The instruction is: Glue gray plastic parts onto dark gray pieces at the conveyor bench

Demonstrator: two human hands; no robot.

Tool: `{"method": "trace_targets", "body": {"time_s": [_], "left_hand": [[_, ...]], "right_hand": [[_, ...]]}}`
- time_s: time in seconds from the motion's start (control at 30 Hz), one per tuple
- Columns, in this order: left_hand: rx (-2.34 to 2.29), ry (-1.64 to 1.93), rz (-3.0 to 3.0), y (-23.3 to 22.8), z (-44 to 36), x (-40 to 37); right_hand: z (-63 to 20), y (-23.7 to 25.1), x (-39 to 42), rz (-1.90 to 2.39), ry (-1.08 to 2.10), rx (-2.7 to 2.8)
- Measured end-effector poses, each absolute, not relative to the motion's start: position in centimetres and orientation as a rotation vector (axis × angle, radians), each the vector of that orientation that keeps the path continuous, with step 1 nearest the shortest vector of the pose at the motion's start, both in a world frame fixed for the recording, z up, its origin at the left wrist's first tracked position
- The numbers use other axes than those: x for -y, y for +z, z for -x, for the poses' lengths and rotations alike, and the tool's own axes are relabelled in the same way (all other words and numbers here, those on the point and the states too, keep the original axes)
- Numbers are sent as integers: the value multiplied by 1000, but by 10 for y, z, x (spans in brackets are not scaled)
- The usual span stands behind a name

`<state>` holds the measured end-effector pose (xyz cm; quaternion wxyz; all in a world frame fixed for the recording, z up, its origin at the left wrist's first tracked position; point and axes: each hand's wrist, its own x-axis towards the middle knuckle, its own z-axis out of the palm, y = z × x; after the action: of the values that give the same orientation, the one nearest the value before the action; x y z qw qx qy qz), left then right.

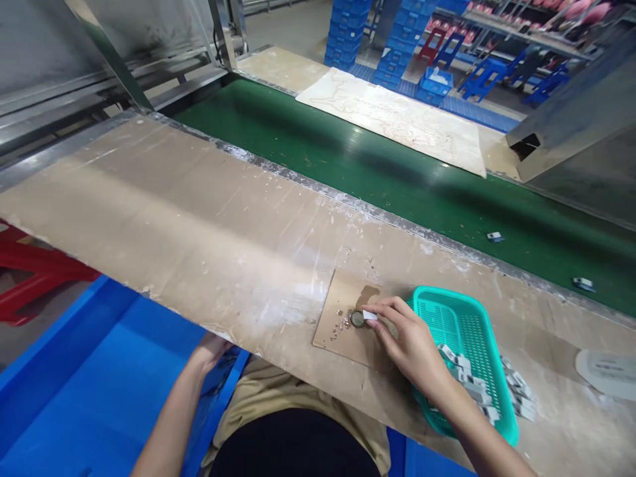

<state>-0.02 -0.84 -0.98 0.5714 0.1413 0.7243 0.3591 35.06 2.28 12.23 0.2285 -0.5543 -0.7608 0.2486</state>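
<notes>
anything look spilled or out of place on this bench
Yes. Small white parts lie loose on the bench beside the green basket, outside it. Bits of debris are scattered on the brown board by the right hand. Two small pieces sit apart on the green belt.

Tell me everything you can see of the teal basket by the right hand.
The teal basket is a shallow rectangular tray of perforated plastic mesh with rounded corners and a raised rim. It lies flat on the worn brown bench, near its front edge, angled to that edge, just short of the green belt. Small white and grey parts are piled in its near end, and more lie outside its right rim. The right hand and wrist cross over its left side.
</notes>
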Motion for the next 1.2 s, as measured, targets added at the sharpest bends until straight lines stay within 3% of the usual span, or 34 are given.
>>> {"method": "trace_targets", "body": {"time_s": [0.33, 0.5, 0.7, 0.87, 1.2], "left_hand": [[-1427, 905, -131, 41, 33, 79], [-1298, 966, -251, 76, -15, 59], [-959, 1026, -328, 109, -119, 23], [-849, 1111, -385, 119, -165, 11], [-932, 1148, -579, 125, -167, 13]], "right_hand": [[-352, 104, -23, 1503, 613, 2178], [-351, 124, -15, 1543, 701, 2038], [-341, 159, 5, 1580, 1199, 1450], [-333, 169, 17, 1512, 1195, 1336], [-324, 171, 18, 1459, 1225, 1424]]}}
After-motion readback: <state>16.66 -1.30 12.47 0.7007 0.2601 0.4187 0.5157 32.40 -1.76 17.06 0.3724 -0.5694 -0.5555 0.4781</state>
